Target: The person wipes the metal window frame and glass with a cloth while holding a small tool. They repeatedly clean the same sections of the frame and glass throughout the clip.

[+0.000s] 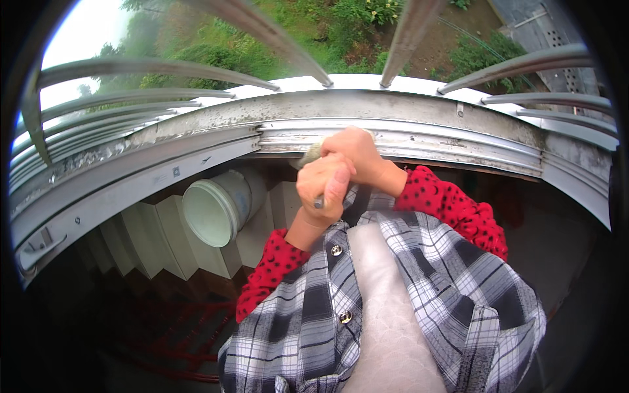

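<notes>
My left hand (319,189) is closed around a thin rod-like item, whose grey end (319,202) sticks out below the fingers. Just above and to the right, my right hand (351,150) is bent over a pale greenish cloth or sponge (312,154); which of the two cannot be told. The hands touch each other at the inner edge of the white window track (417,145). Most of the held items is hidden by the fingers.
A white plastic bucket (210,212) lies tilted at the left below the sill. A sliding window frame (147,177) with a handle (49,250) runs along the left. Metal security bars (403,44) stand beyond the concrete ledge (363,104), with greenery below outside.
</notes>
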### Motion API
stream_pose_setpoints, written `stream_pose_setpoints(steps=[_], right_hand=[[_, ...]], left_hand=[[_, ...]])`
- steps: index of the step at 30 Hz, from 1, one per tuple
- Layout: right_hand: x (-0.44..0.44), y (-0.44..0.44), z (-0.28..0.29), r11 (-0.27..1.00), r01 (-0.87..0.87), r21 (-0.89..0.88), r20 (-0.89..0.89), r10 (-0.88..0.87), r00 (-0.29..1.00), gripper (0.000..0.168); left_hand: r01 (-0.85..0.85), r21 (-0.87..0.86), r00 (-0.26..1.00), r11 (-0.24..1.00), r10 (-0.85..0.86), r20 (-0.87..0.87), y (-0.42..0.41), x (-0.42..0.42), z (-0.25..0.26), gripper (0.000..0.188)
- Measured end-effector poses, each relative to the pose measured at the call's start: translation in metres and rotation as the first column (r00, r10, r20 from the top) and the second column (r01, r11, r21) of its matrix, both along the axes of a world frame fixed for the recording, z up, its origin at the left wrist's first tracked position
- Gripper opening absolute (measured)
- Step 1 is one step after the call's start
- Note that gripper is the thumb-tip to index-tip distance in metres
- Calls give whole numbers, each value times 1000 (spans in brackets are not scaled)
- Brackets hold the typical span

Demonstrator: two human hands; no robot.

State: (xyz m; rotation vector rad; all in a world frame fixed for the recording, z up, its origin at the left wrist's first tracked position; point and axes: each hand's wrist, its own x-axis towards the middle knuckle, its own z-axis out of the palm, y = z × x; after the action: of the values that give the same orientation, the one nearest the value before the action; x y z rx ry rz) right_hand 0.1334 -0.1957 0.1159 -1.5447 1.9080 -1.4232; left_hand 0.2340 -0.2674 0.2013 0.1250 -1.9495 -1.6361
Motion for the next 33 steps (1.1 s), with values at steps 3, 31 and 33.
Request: stream_pose_setpoints(steps=[3, 31, 33], right_hand=[[9, -14, -1, 980, -4, -199, 99, 24, 995, 20], [-26, 67, 10, 966, 252, 59, -114, -244, 963, 31], [-31, 88, 32, 916, 377, -137, -236, -400, 886, 24]], left_hand=[[17, -136, 996, 991, -5, 88, -6, 9, 2, 23], [100, 466, 994, 879, -69, -83, 7, -31, -34, 53], [53, 591, 997, 805, -13, -71, -4, -30, -50, 51]])
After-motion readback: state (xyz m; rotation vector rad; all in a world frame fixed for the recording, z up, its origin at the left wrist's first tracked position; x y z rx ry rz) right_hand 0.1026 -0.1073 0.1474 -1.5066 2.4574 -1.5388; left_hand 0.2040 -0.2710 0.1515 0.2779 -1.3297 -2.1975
